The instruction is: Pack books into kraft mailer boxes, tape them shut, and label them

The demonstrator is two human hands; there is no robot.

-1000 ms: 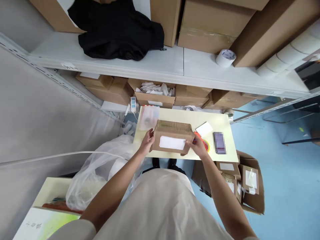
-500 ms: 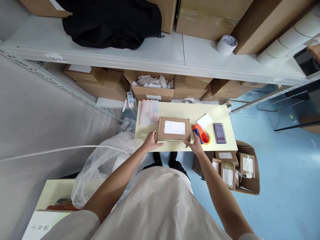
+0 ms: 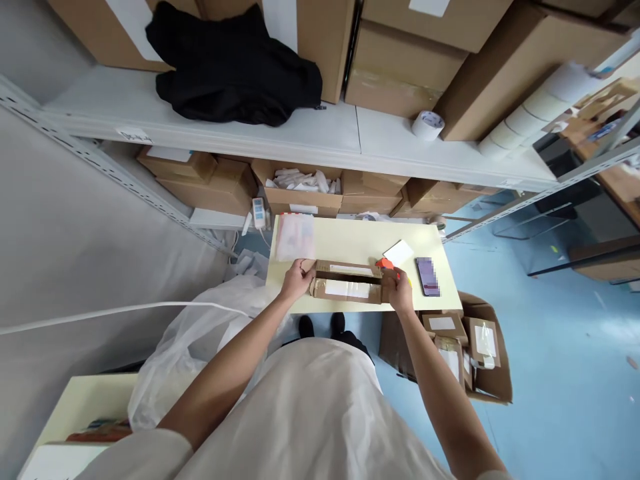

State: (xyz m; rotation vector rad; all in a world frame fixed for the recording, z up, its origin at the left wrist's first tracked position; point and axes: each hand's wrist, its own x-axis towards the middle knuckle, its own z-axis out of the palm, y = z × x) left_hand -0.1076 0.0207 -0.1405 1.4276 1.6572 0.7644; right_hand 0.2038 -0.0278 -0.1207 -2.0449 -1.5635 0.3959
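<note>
A small brown cardboard box (image 3: pixel 345 300) sits near the front edge of the pale yellow table (image 3: pixel 340 233). Its two long top flaps, each with white paper stuck on, stand apart with a dark gap between them. At the box's left end, my left hand (image 3: pixel 296 281) has its fingers closed on a short side flap. My right hand (image 3: pixel 400 292) grips the flap at the right end. Just behind that hand is an orange tape dispenser (image 3: pixel 385 263), mostly covered by it. Whatever lies inside the box is too dark to make out.
A white card (image 3: pixel 399 253) and a phone (image 3: pixel 428 276) lie on the table's right side, clear plastic bags (image 3: pixel 296 237) on its left. A large carton (image 3: pixel 500 380) of parcels stands on the floor at right. Shelving (image 3: pixel 300 143) with boxes rises behind.
The box top was closed beneath both hands' open fingers; now its long flaps are apart and each hand grips an end flap. The camera view has tilted up slightly.
</note>
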